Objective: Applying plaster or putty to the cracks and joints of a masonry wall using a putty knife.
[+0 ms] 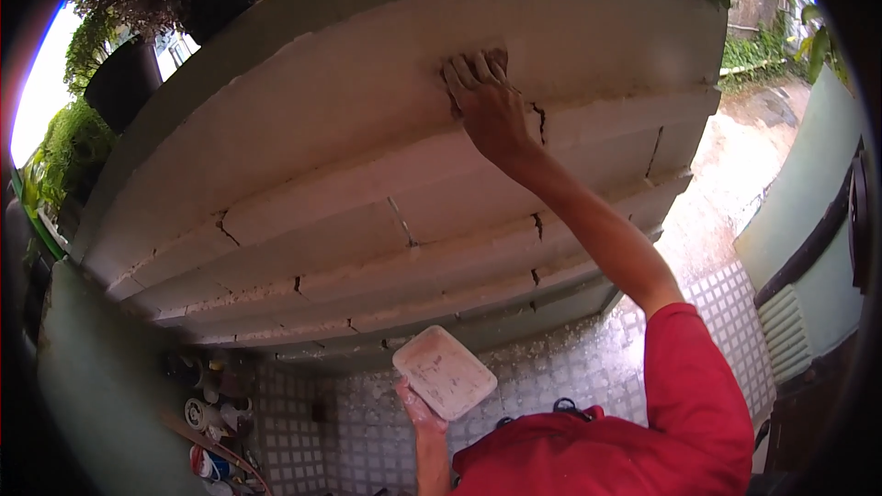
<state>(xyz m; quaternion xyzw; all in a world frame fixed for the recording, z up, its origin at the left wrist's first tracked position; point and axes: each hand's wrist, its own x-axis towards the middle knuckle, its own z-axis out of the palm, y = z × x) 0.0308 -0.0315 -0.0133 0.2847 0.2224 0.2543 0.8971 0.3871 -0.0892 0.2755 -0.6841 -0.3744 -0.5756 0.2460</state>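
My right arm reaches up to a pale plastered wall (340, 83) with stepped ledges. There my right hand (482, 96) presses with bent, whitened fingers on a dark brown pad (497, 59); its edges show beside the fingers, but its exact kind is unclear. A darker patch of wall surrounds it. Low in the middle, my left hand (423, 411) grips the near left edge of a shallow, whitish rectangular tray (446, 372). The tray is tilted, with pale smears on its inside. White residue marks the left hand too.
Dark cracks (538, 122) run through the ledges below my right hand. Whitish spots mark the tiled floor (367, 432). Several containers (204, 415) stand at lower left. Potted plants (124, 83) line the upper left, and a green wall (818, 184) rises at right.
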